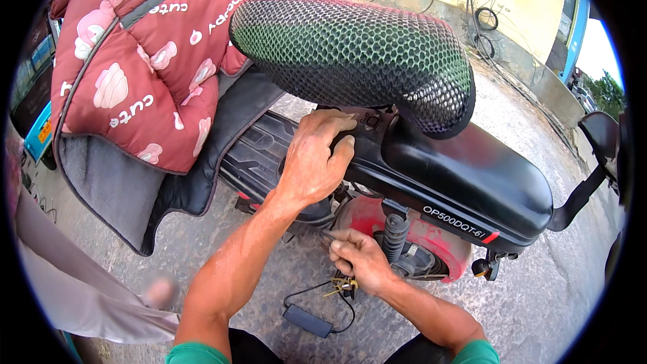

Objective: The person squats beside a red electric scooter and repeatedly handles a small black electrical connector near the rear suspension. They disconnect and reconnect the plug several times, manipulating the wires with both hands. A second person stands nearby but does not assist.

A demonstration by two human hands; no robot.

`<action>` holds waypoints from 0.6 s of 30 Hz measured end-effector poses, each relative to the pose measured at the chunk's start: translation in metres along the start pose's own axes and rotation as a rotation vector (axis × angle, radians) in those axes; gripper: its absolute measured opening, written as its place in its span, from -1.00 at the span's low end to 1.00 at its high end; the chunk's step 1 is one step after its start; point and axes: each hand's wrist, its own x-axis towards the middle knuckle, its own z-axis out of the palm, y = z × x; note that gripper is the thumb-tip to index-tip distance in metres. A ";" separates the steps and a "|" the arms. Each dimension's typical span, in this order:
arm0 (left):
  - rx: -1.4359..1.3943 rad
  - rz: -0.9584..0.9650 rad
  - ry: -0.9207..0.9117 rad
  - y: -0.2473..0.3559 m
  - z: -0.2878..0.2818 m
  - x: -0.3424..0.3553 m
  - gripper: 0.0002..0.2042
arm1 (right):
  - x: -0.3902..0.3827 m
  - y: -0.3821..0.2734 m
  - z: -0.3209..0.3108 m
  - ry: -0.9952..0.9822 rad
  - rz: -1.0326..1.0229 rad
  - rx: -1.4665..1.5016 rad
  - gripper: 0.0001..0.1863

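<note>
My left hand (315, 156) lies on the black body of an electric scooter (472, 175), below its raised seat (357, 50), which has a mesh cover. Its thumb stands apart from the fingers. Lower and to the right, my right hand (360, 261) is closed in a pinch beside the red rear fender (357, 219). A thin dark thing shows at its fingertips, too small to name. Below that hand hangs a tangle of yellow wires (344, 285). Black leads run from there to a small black box (308, 321) on the ground.
A red padded scooter blanket (141, 81) with a grey lining covers the front at the left. Beside the fender is a coil-spring shock absorber (395, 236). Another person's trouser leg (81, 269) stands at the left. Cables (485, 20) hang along the wall behind.
</note>
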 end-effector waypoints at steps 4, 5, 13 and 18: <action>-0.043 0.034 0.056 -0.004 0.000 -0.003 -0.74 | -0.026 -0.002 -0.010 0.054 -0.005 -0.197 -0.72; -0.042 0.023 0.054 -0.003 0.001 -0.002 -0.74 | -0.034 -0.004 -0.011 0.087 -0.065 -0.200 -0.73; -0.035 0.039 0.163 -0.006 0.002 -0.003 -0.77 | -0.076 -0.029 -0.014 0.137 -0.313 -0.210 -0.79; -0.056 -0.004 0.182 -0.005 0.008 -0.005 -0.77 | -0.083 -0.076 -0.001 0.085 -0.434 -0.656 -0.73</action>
